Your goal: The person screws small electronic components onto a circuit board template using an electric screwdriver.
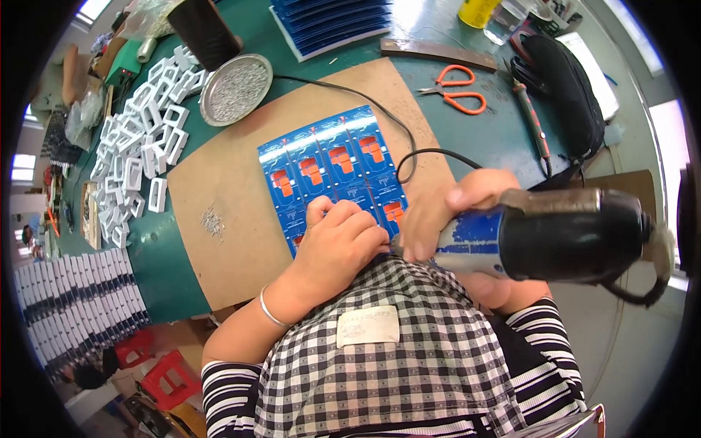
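Note:
A blue panel of joined circuit boards (343, 124) with orange cut-outs or parts lies on a brown cardboard sheet (219, 270). My left hand (332, 241) rests on its near edge, fingers curled together; whatever they pinch is hidden. In my right hand (445, 219) is a power screwdriver (569, 233) with a worn blue and silver front and a black body. It lies nearly level, its tip pointing left to my left fingertips at the panel's near edge. My fingers partly cover the tip.
Left stand a heap of white plastic frames (135, 153), a round dish of small metal pieces (236, 89) and a small pile of pieces (212, 223). A black cable (365, 95) crosses the cardboard. Orange-handled scissors (460, 91), a soldering iron (533, 128) and stacked blue boards (332, 25) lie farther off.

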Demonstrator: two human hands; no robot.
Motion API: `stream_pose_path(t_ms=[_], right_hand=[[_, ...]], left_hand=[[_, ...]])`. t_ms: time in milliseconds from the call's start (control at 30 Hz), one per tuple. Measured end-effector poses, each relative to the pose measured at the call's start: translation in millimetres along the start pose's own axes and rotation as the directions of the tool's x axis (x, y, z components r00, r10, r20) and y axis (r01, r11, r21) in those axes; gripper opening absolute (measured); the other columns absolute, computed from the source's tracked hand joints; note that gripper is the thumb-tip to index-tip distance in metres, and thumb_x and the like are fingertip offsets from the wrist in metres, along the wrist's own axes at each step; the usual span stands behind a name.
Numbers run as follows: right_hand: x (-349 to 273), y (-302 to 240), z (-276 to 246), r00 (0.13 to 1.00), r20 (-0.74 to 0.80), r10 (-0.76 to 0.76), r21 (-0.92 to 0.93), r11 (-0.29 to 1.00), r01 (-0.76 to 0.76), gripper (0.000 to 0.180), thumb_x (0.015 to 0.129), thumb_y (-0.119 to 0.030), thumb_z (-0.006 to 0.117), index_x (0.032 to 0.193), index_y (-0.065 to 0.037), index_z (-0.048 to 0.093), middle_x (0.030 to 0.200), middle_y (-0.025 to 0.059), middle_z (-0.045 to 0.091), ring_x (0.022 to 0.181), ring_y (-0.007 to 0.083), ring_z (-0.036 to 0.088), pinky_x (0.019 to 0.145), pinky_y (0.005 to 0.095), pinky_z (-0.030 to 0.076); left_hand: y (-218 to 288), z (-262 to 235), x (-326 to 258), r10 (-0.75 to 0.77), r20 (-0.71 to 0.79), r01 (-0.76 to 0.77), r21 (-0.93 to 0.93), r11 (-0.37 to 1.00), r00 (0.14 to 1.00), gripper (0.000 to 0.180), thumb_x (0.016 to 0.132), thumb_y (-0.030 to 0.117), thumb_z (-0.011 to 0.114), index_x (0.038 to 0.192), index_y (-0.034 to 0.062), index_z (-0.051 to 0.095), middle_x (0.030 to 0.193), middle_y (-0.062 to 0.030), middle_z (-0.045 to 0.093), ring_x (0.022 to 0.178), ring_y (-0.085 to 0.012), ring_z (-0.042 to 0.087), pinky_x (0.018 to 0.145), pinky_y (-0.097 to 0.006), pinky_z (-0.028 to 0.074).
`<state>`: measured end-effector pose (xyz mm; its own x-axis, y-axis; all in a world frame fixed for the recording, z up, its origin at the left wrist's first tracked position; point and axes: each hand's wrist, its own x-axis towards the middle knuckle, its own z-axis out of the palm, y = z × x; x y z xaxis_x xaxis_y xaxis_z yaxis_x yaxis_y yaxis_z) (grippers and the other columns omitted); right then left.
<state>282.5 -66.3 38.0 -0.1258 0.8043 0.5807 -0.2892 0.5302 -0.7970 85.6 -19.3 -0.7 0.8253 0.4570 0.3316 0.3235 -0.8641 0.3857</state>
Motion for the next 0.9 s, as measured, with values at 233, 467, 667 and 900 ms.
stream_pose_path(t_ms=[233, 467, 667, 900], right_hand=[[13, 6, 11, 0.986, 0.148, -0.070, 0.077, 0.995, 0.059, 0.065, 0.066, -0.009, 0.076, 0.118, 0.003, 0.038, 0.082, 0.0160, 0.058, 0.071, 0.0229, 0.060, 0.063, 0.0313, 0.048], [15, 10, 24, 0.994, 0.023, 0.106, 0.105, 0.989, -0.108, 0.053, 0.077, -0.026, 0.077, 0.111, -0.007, 0.041, 0.078, 0.0122, 0.060, 0.069, 0.0204, 0.060, 0.063, 0.0318, 0.050], [24, 21, 8, 0.981, -0.124, 0.148, 0.214, 0.969, -0.119, 0.064, 0.079, -0.044, 0.070, 0.117, -0.003, 0.039, 0.069, 0.0099, 0.056, 0.058, 0.0209, 0.059, 0.055, 0.0311, 0.049], [26, 28, -6, 0.950, -0.234, 0.205, 0.414, 0.905, -0.093, 0.065, 0.077, -0.042, 0.061, 0.122, -0.001, 0.039, 0.067, 0.0131, 0.055, 0.056, 0.0250, 0.058, 0.056, 0.0370, 0.051]], left_hand=[[-13, -25, -11, -0.072, -0.119, 0.066, -0.057, 0.996, 0.990, 0.019, 0.073, 0.018, 0.073, 0.089, 0.0155, 0.065, 0.088, 0.0019, 0.059, 0.089, -0.0174, 0.055, 0.084, -0.037, 0.030], [-88, -86, -85, -0.405, -0.366, 0.528, 0.353, 0.772, 0.838, 0.006, 0.077, 0.016, 0.069, 0.083, 0.0160, 0.067, 0.085, 0.0023, 0.061, 0.088, -0.0190, 0.054, 0.086, -0.040, 0.029], [-100, -84, -103, -0.517, -0.256, 0.577, 0.353, 0.736, 0.817, 0.004, 0.076, 0.015, 0.070, 0.079, 0.0153, 0.068, 0.082, 0.0032, 0.060, 0.086, -0.0190, 0.053, 0.085, -0.040, 0.030], [-100, -87, -92, -0.452, -0.143, 0.462, 0.473, 0.750, 0.881, 0.010, 0.072, 0.012, 0.069, 0.078, 0.0145, 0.061, 0.080, 0.0009, 0.057, 0.085, -0.0208, 0.052, 0.084, -0.040, 0.032]])
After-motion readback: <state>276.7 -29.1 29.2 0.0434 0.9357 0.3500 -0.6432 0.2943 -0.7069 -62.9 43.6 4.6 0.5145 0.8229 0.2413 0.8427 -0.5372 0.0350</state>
